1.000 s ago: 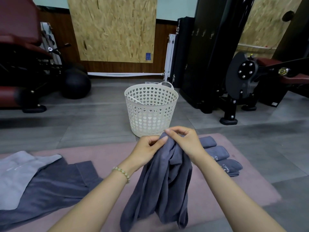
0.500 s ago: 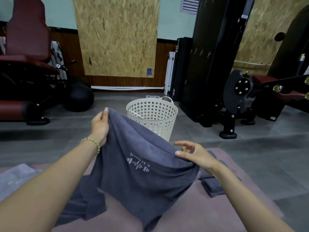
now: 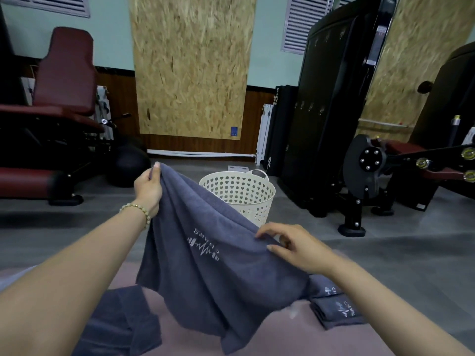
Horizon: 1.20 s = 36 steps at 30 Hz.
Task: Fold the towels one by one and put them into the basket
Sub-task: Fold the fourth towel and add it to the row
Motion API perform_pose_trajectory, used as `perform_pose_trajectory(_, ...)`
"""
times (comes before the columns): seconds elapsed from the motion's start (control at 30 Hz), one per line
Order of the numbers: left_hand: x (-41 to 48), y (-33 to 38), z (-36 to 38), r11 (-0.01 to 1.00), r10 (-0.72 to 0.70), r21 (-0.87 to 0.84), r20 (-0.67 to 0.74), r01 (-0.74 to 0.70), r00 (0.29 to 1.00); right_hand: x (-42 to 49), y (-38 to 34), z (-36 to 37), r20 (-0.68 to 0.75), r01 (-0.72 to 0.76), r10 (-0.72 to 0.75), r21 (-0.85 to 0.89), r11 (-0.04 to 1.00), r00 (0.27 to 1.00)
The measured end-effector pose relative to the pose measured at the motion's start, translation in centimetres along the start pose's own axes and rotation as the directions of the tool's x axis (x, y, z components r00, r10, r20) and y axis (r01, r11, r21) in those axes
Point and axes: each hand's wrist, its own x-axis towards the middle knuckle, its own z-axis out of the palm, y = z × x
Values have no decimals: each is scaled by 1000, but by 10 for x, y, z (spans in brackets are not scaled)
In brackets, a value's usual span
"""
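Observation:
A dark grey towel with a white logo hangs spread in the air between my hands. My left hand grips its upper left corner, raised high. Lower and to the right, my right hand pinches the towel's top edge between thumb and fingers. Behind the towel stands the cream perforated basket on the floor, its near side partly hidden by the cloth. Folded grey towels lie on the pink mat under my right forearm. More unfolded grey towel lies at lower left.
A dark red gym bench and a black ball stand at the left. A black weight machine with a floor foot stands right of the basket. Grey floor surrounds the mat.
The bunched towel has been opened out: my left hand rose up and left with a corner, my right hand slid right along the edge. The view has tilted upward.

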Motion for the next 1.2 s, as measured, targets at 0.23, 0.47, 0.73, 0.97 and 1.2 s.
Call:
perform_pose_trajectory(0.23,-10,26,15,999,49,-30,159,-45,986,-8,27,27,53,-181,175,151,972,983)
perform_pose_trajectory(0.47,-12,40,18,999,17,-38,139,-12,990,-7,15,41,-50,-228,262,354,907,964)
perform_pose_trajectory(0.73,-17,46,9,998,-18,-53,106,24,994,-6,-3,30,-267,-102,257,482,870,929)
perform_pose_trajectory(0.97,-20,38,2,998,-10,-61,130,18,991,-8,18,7,-9,-301,373,573,763,928)
perform_pose_trajectory(1.2,-9,26,-22,1000,-8,19,85,7,996,-21,51,-25,-42,-412,469,414,812,882)
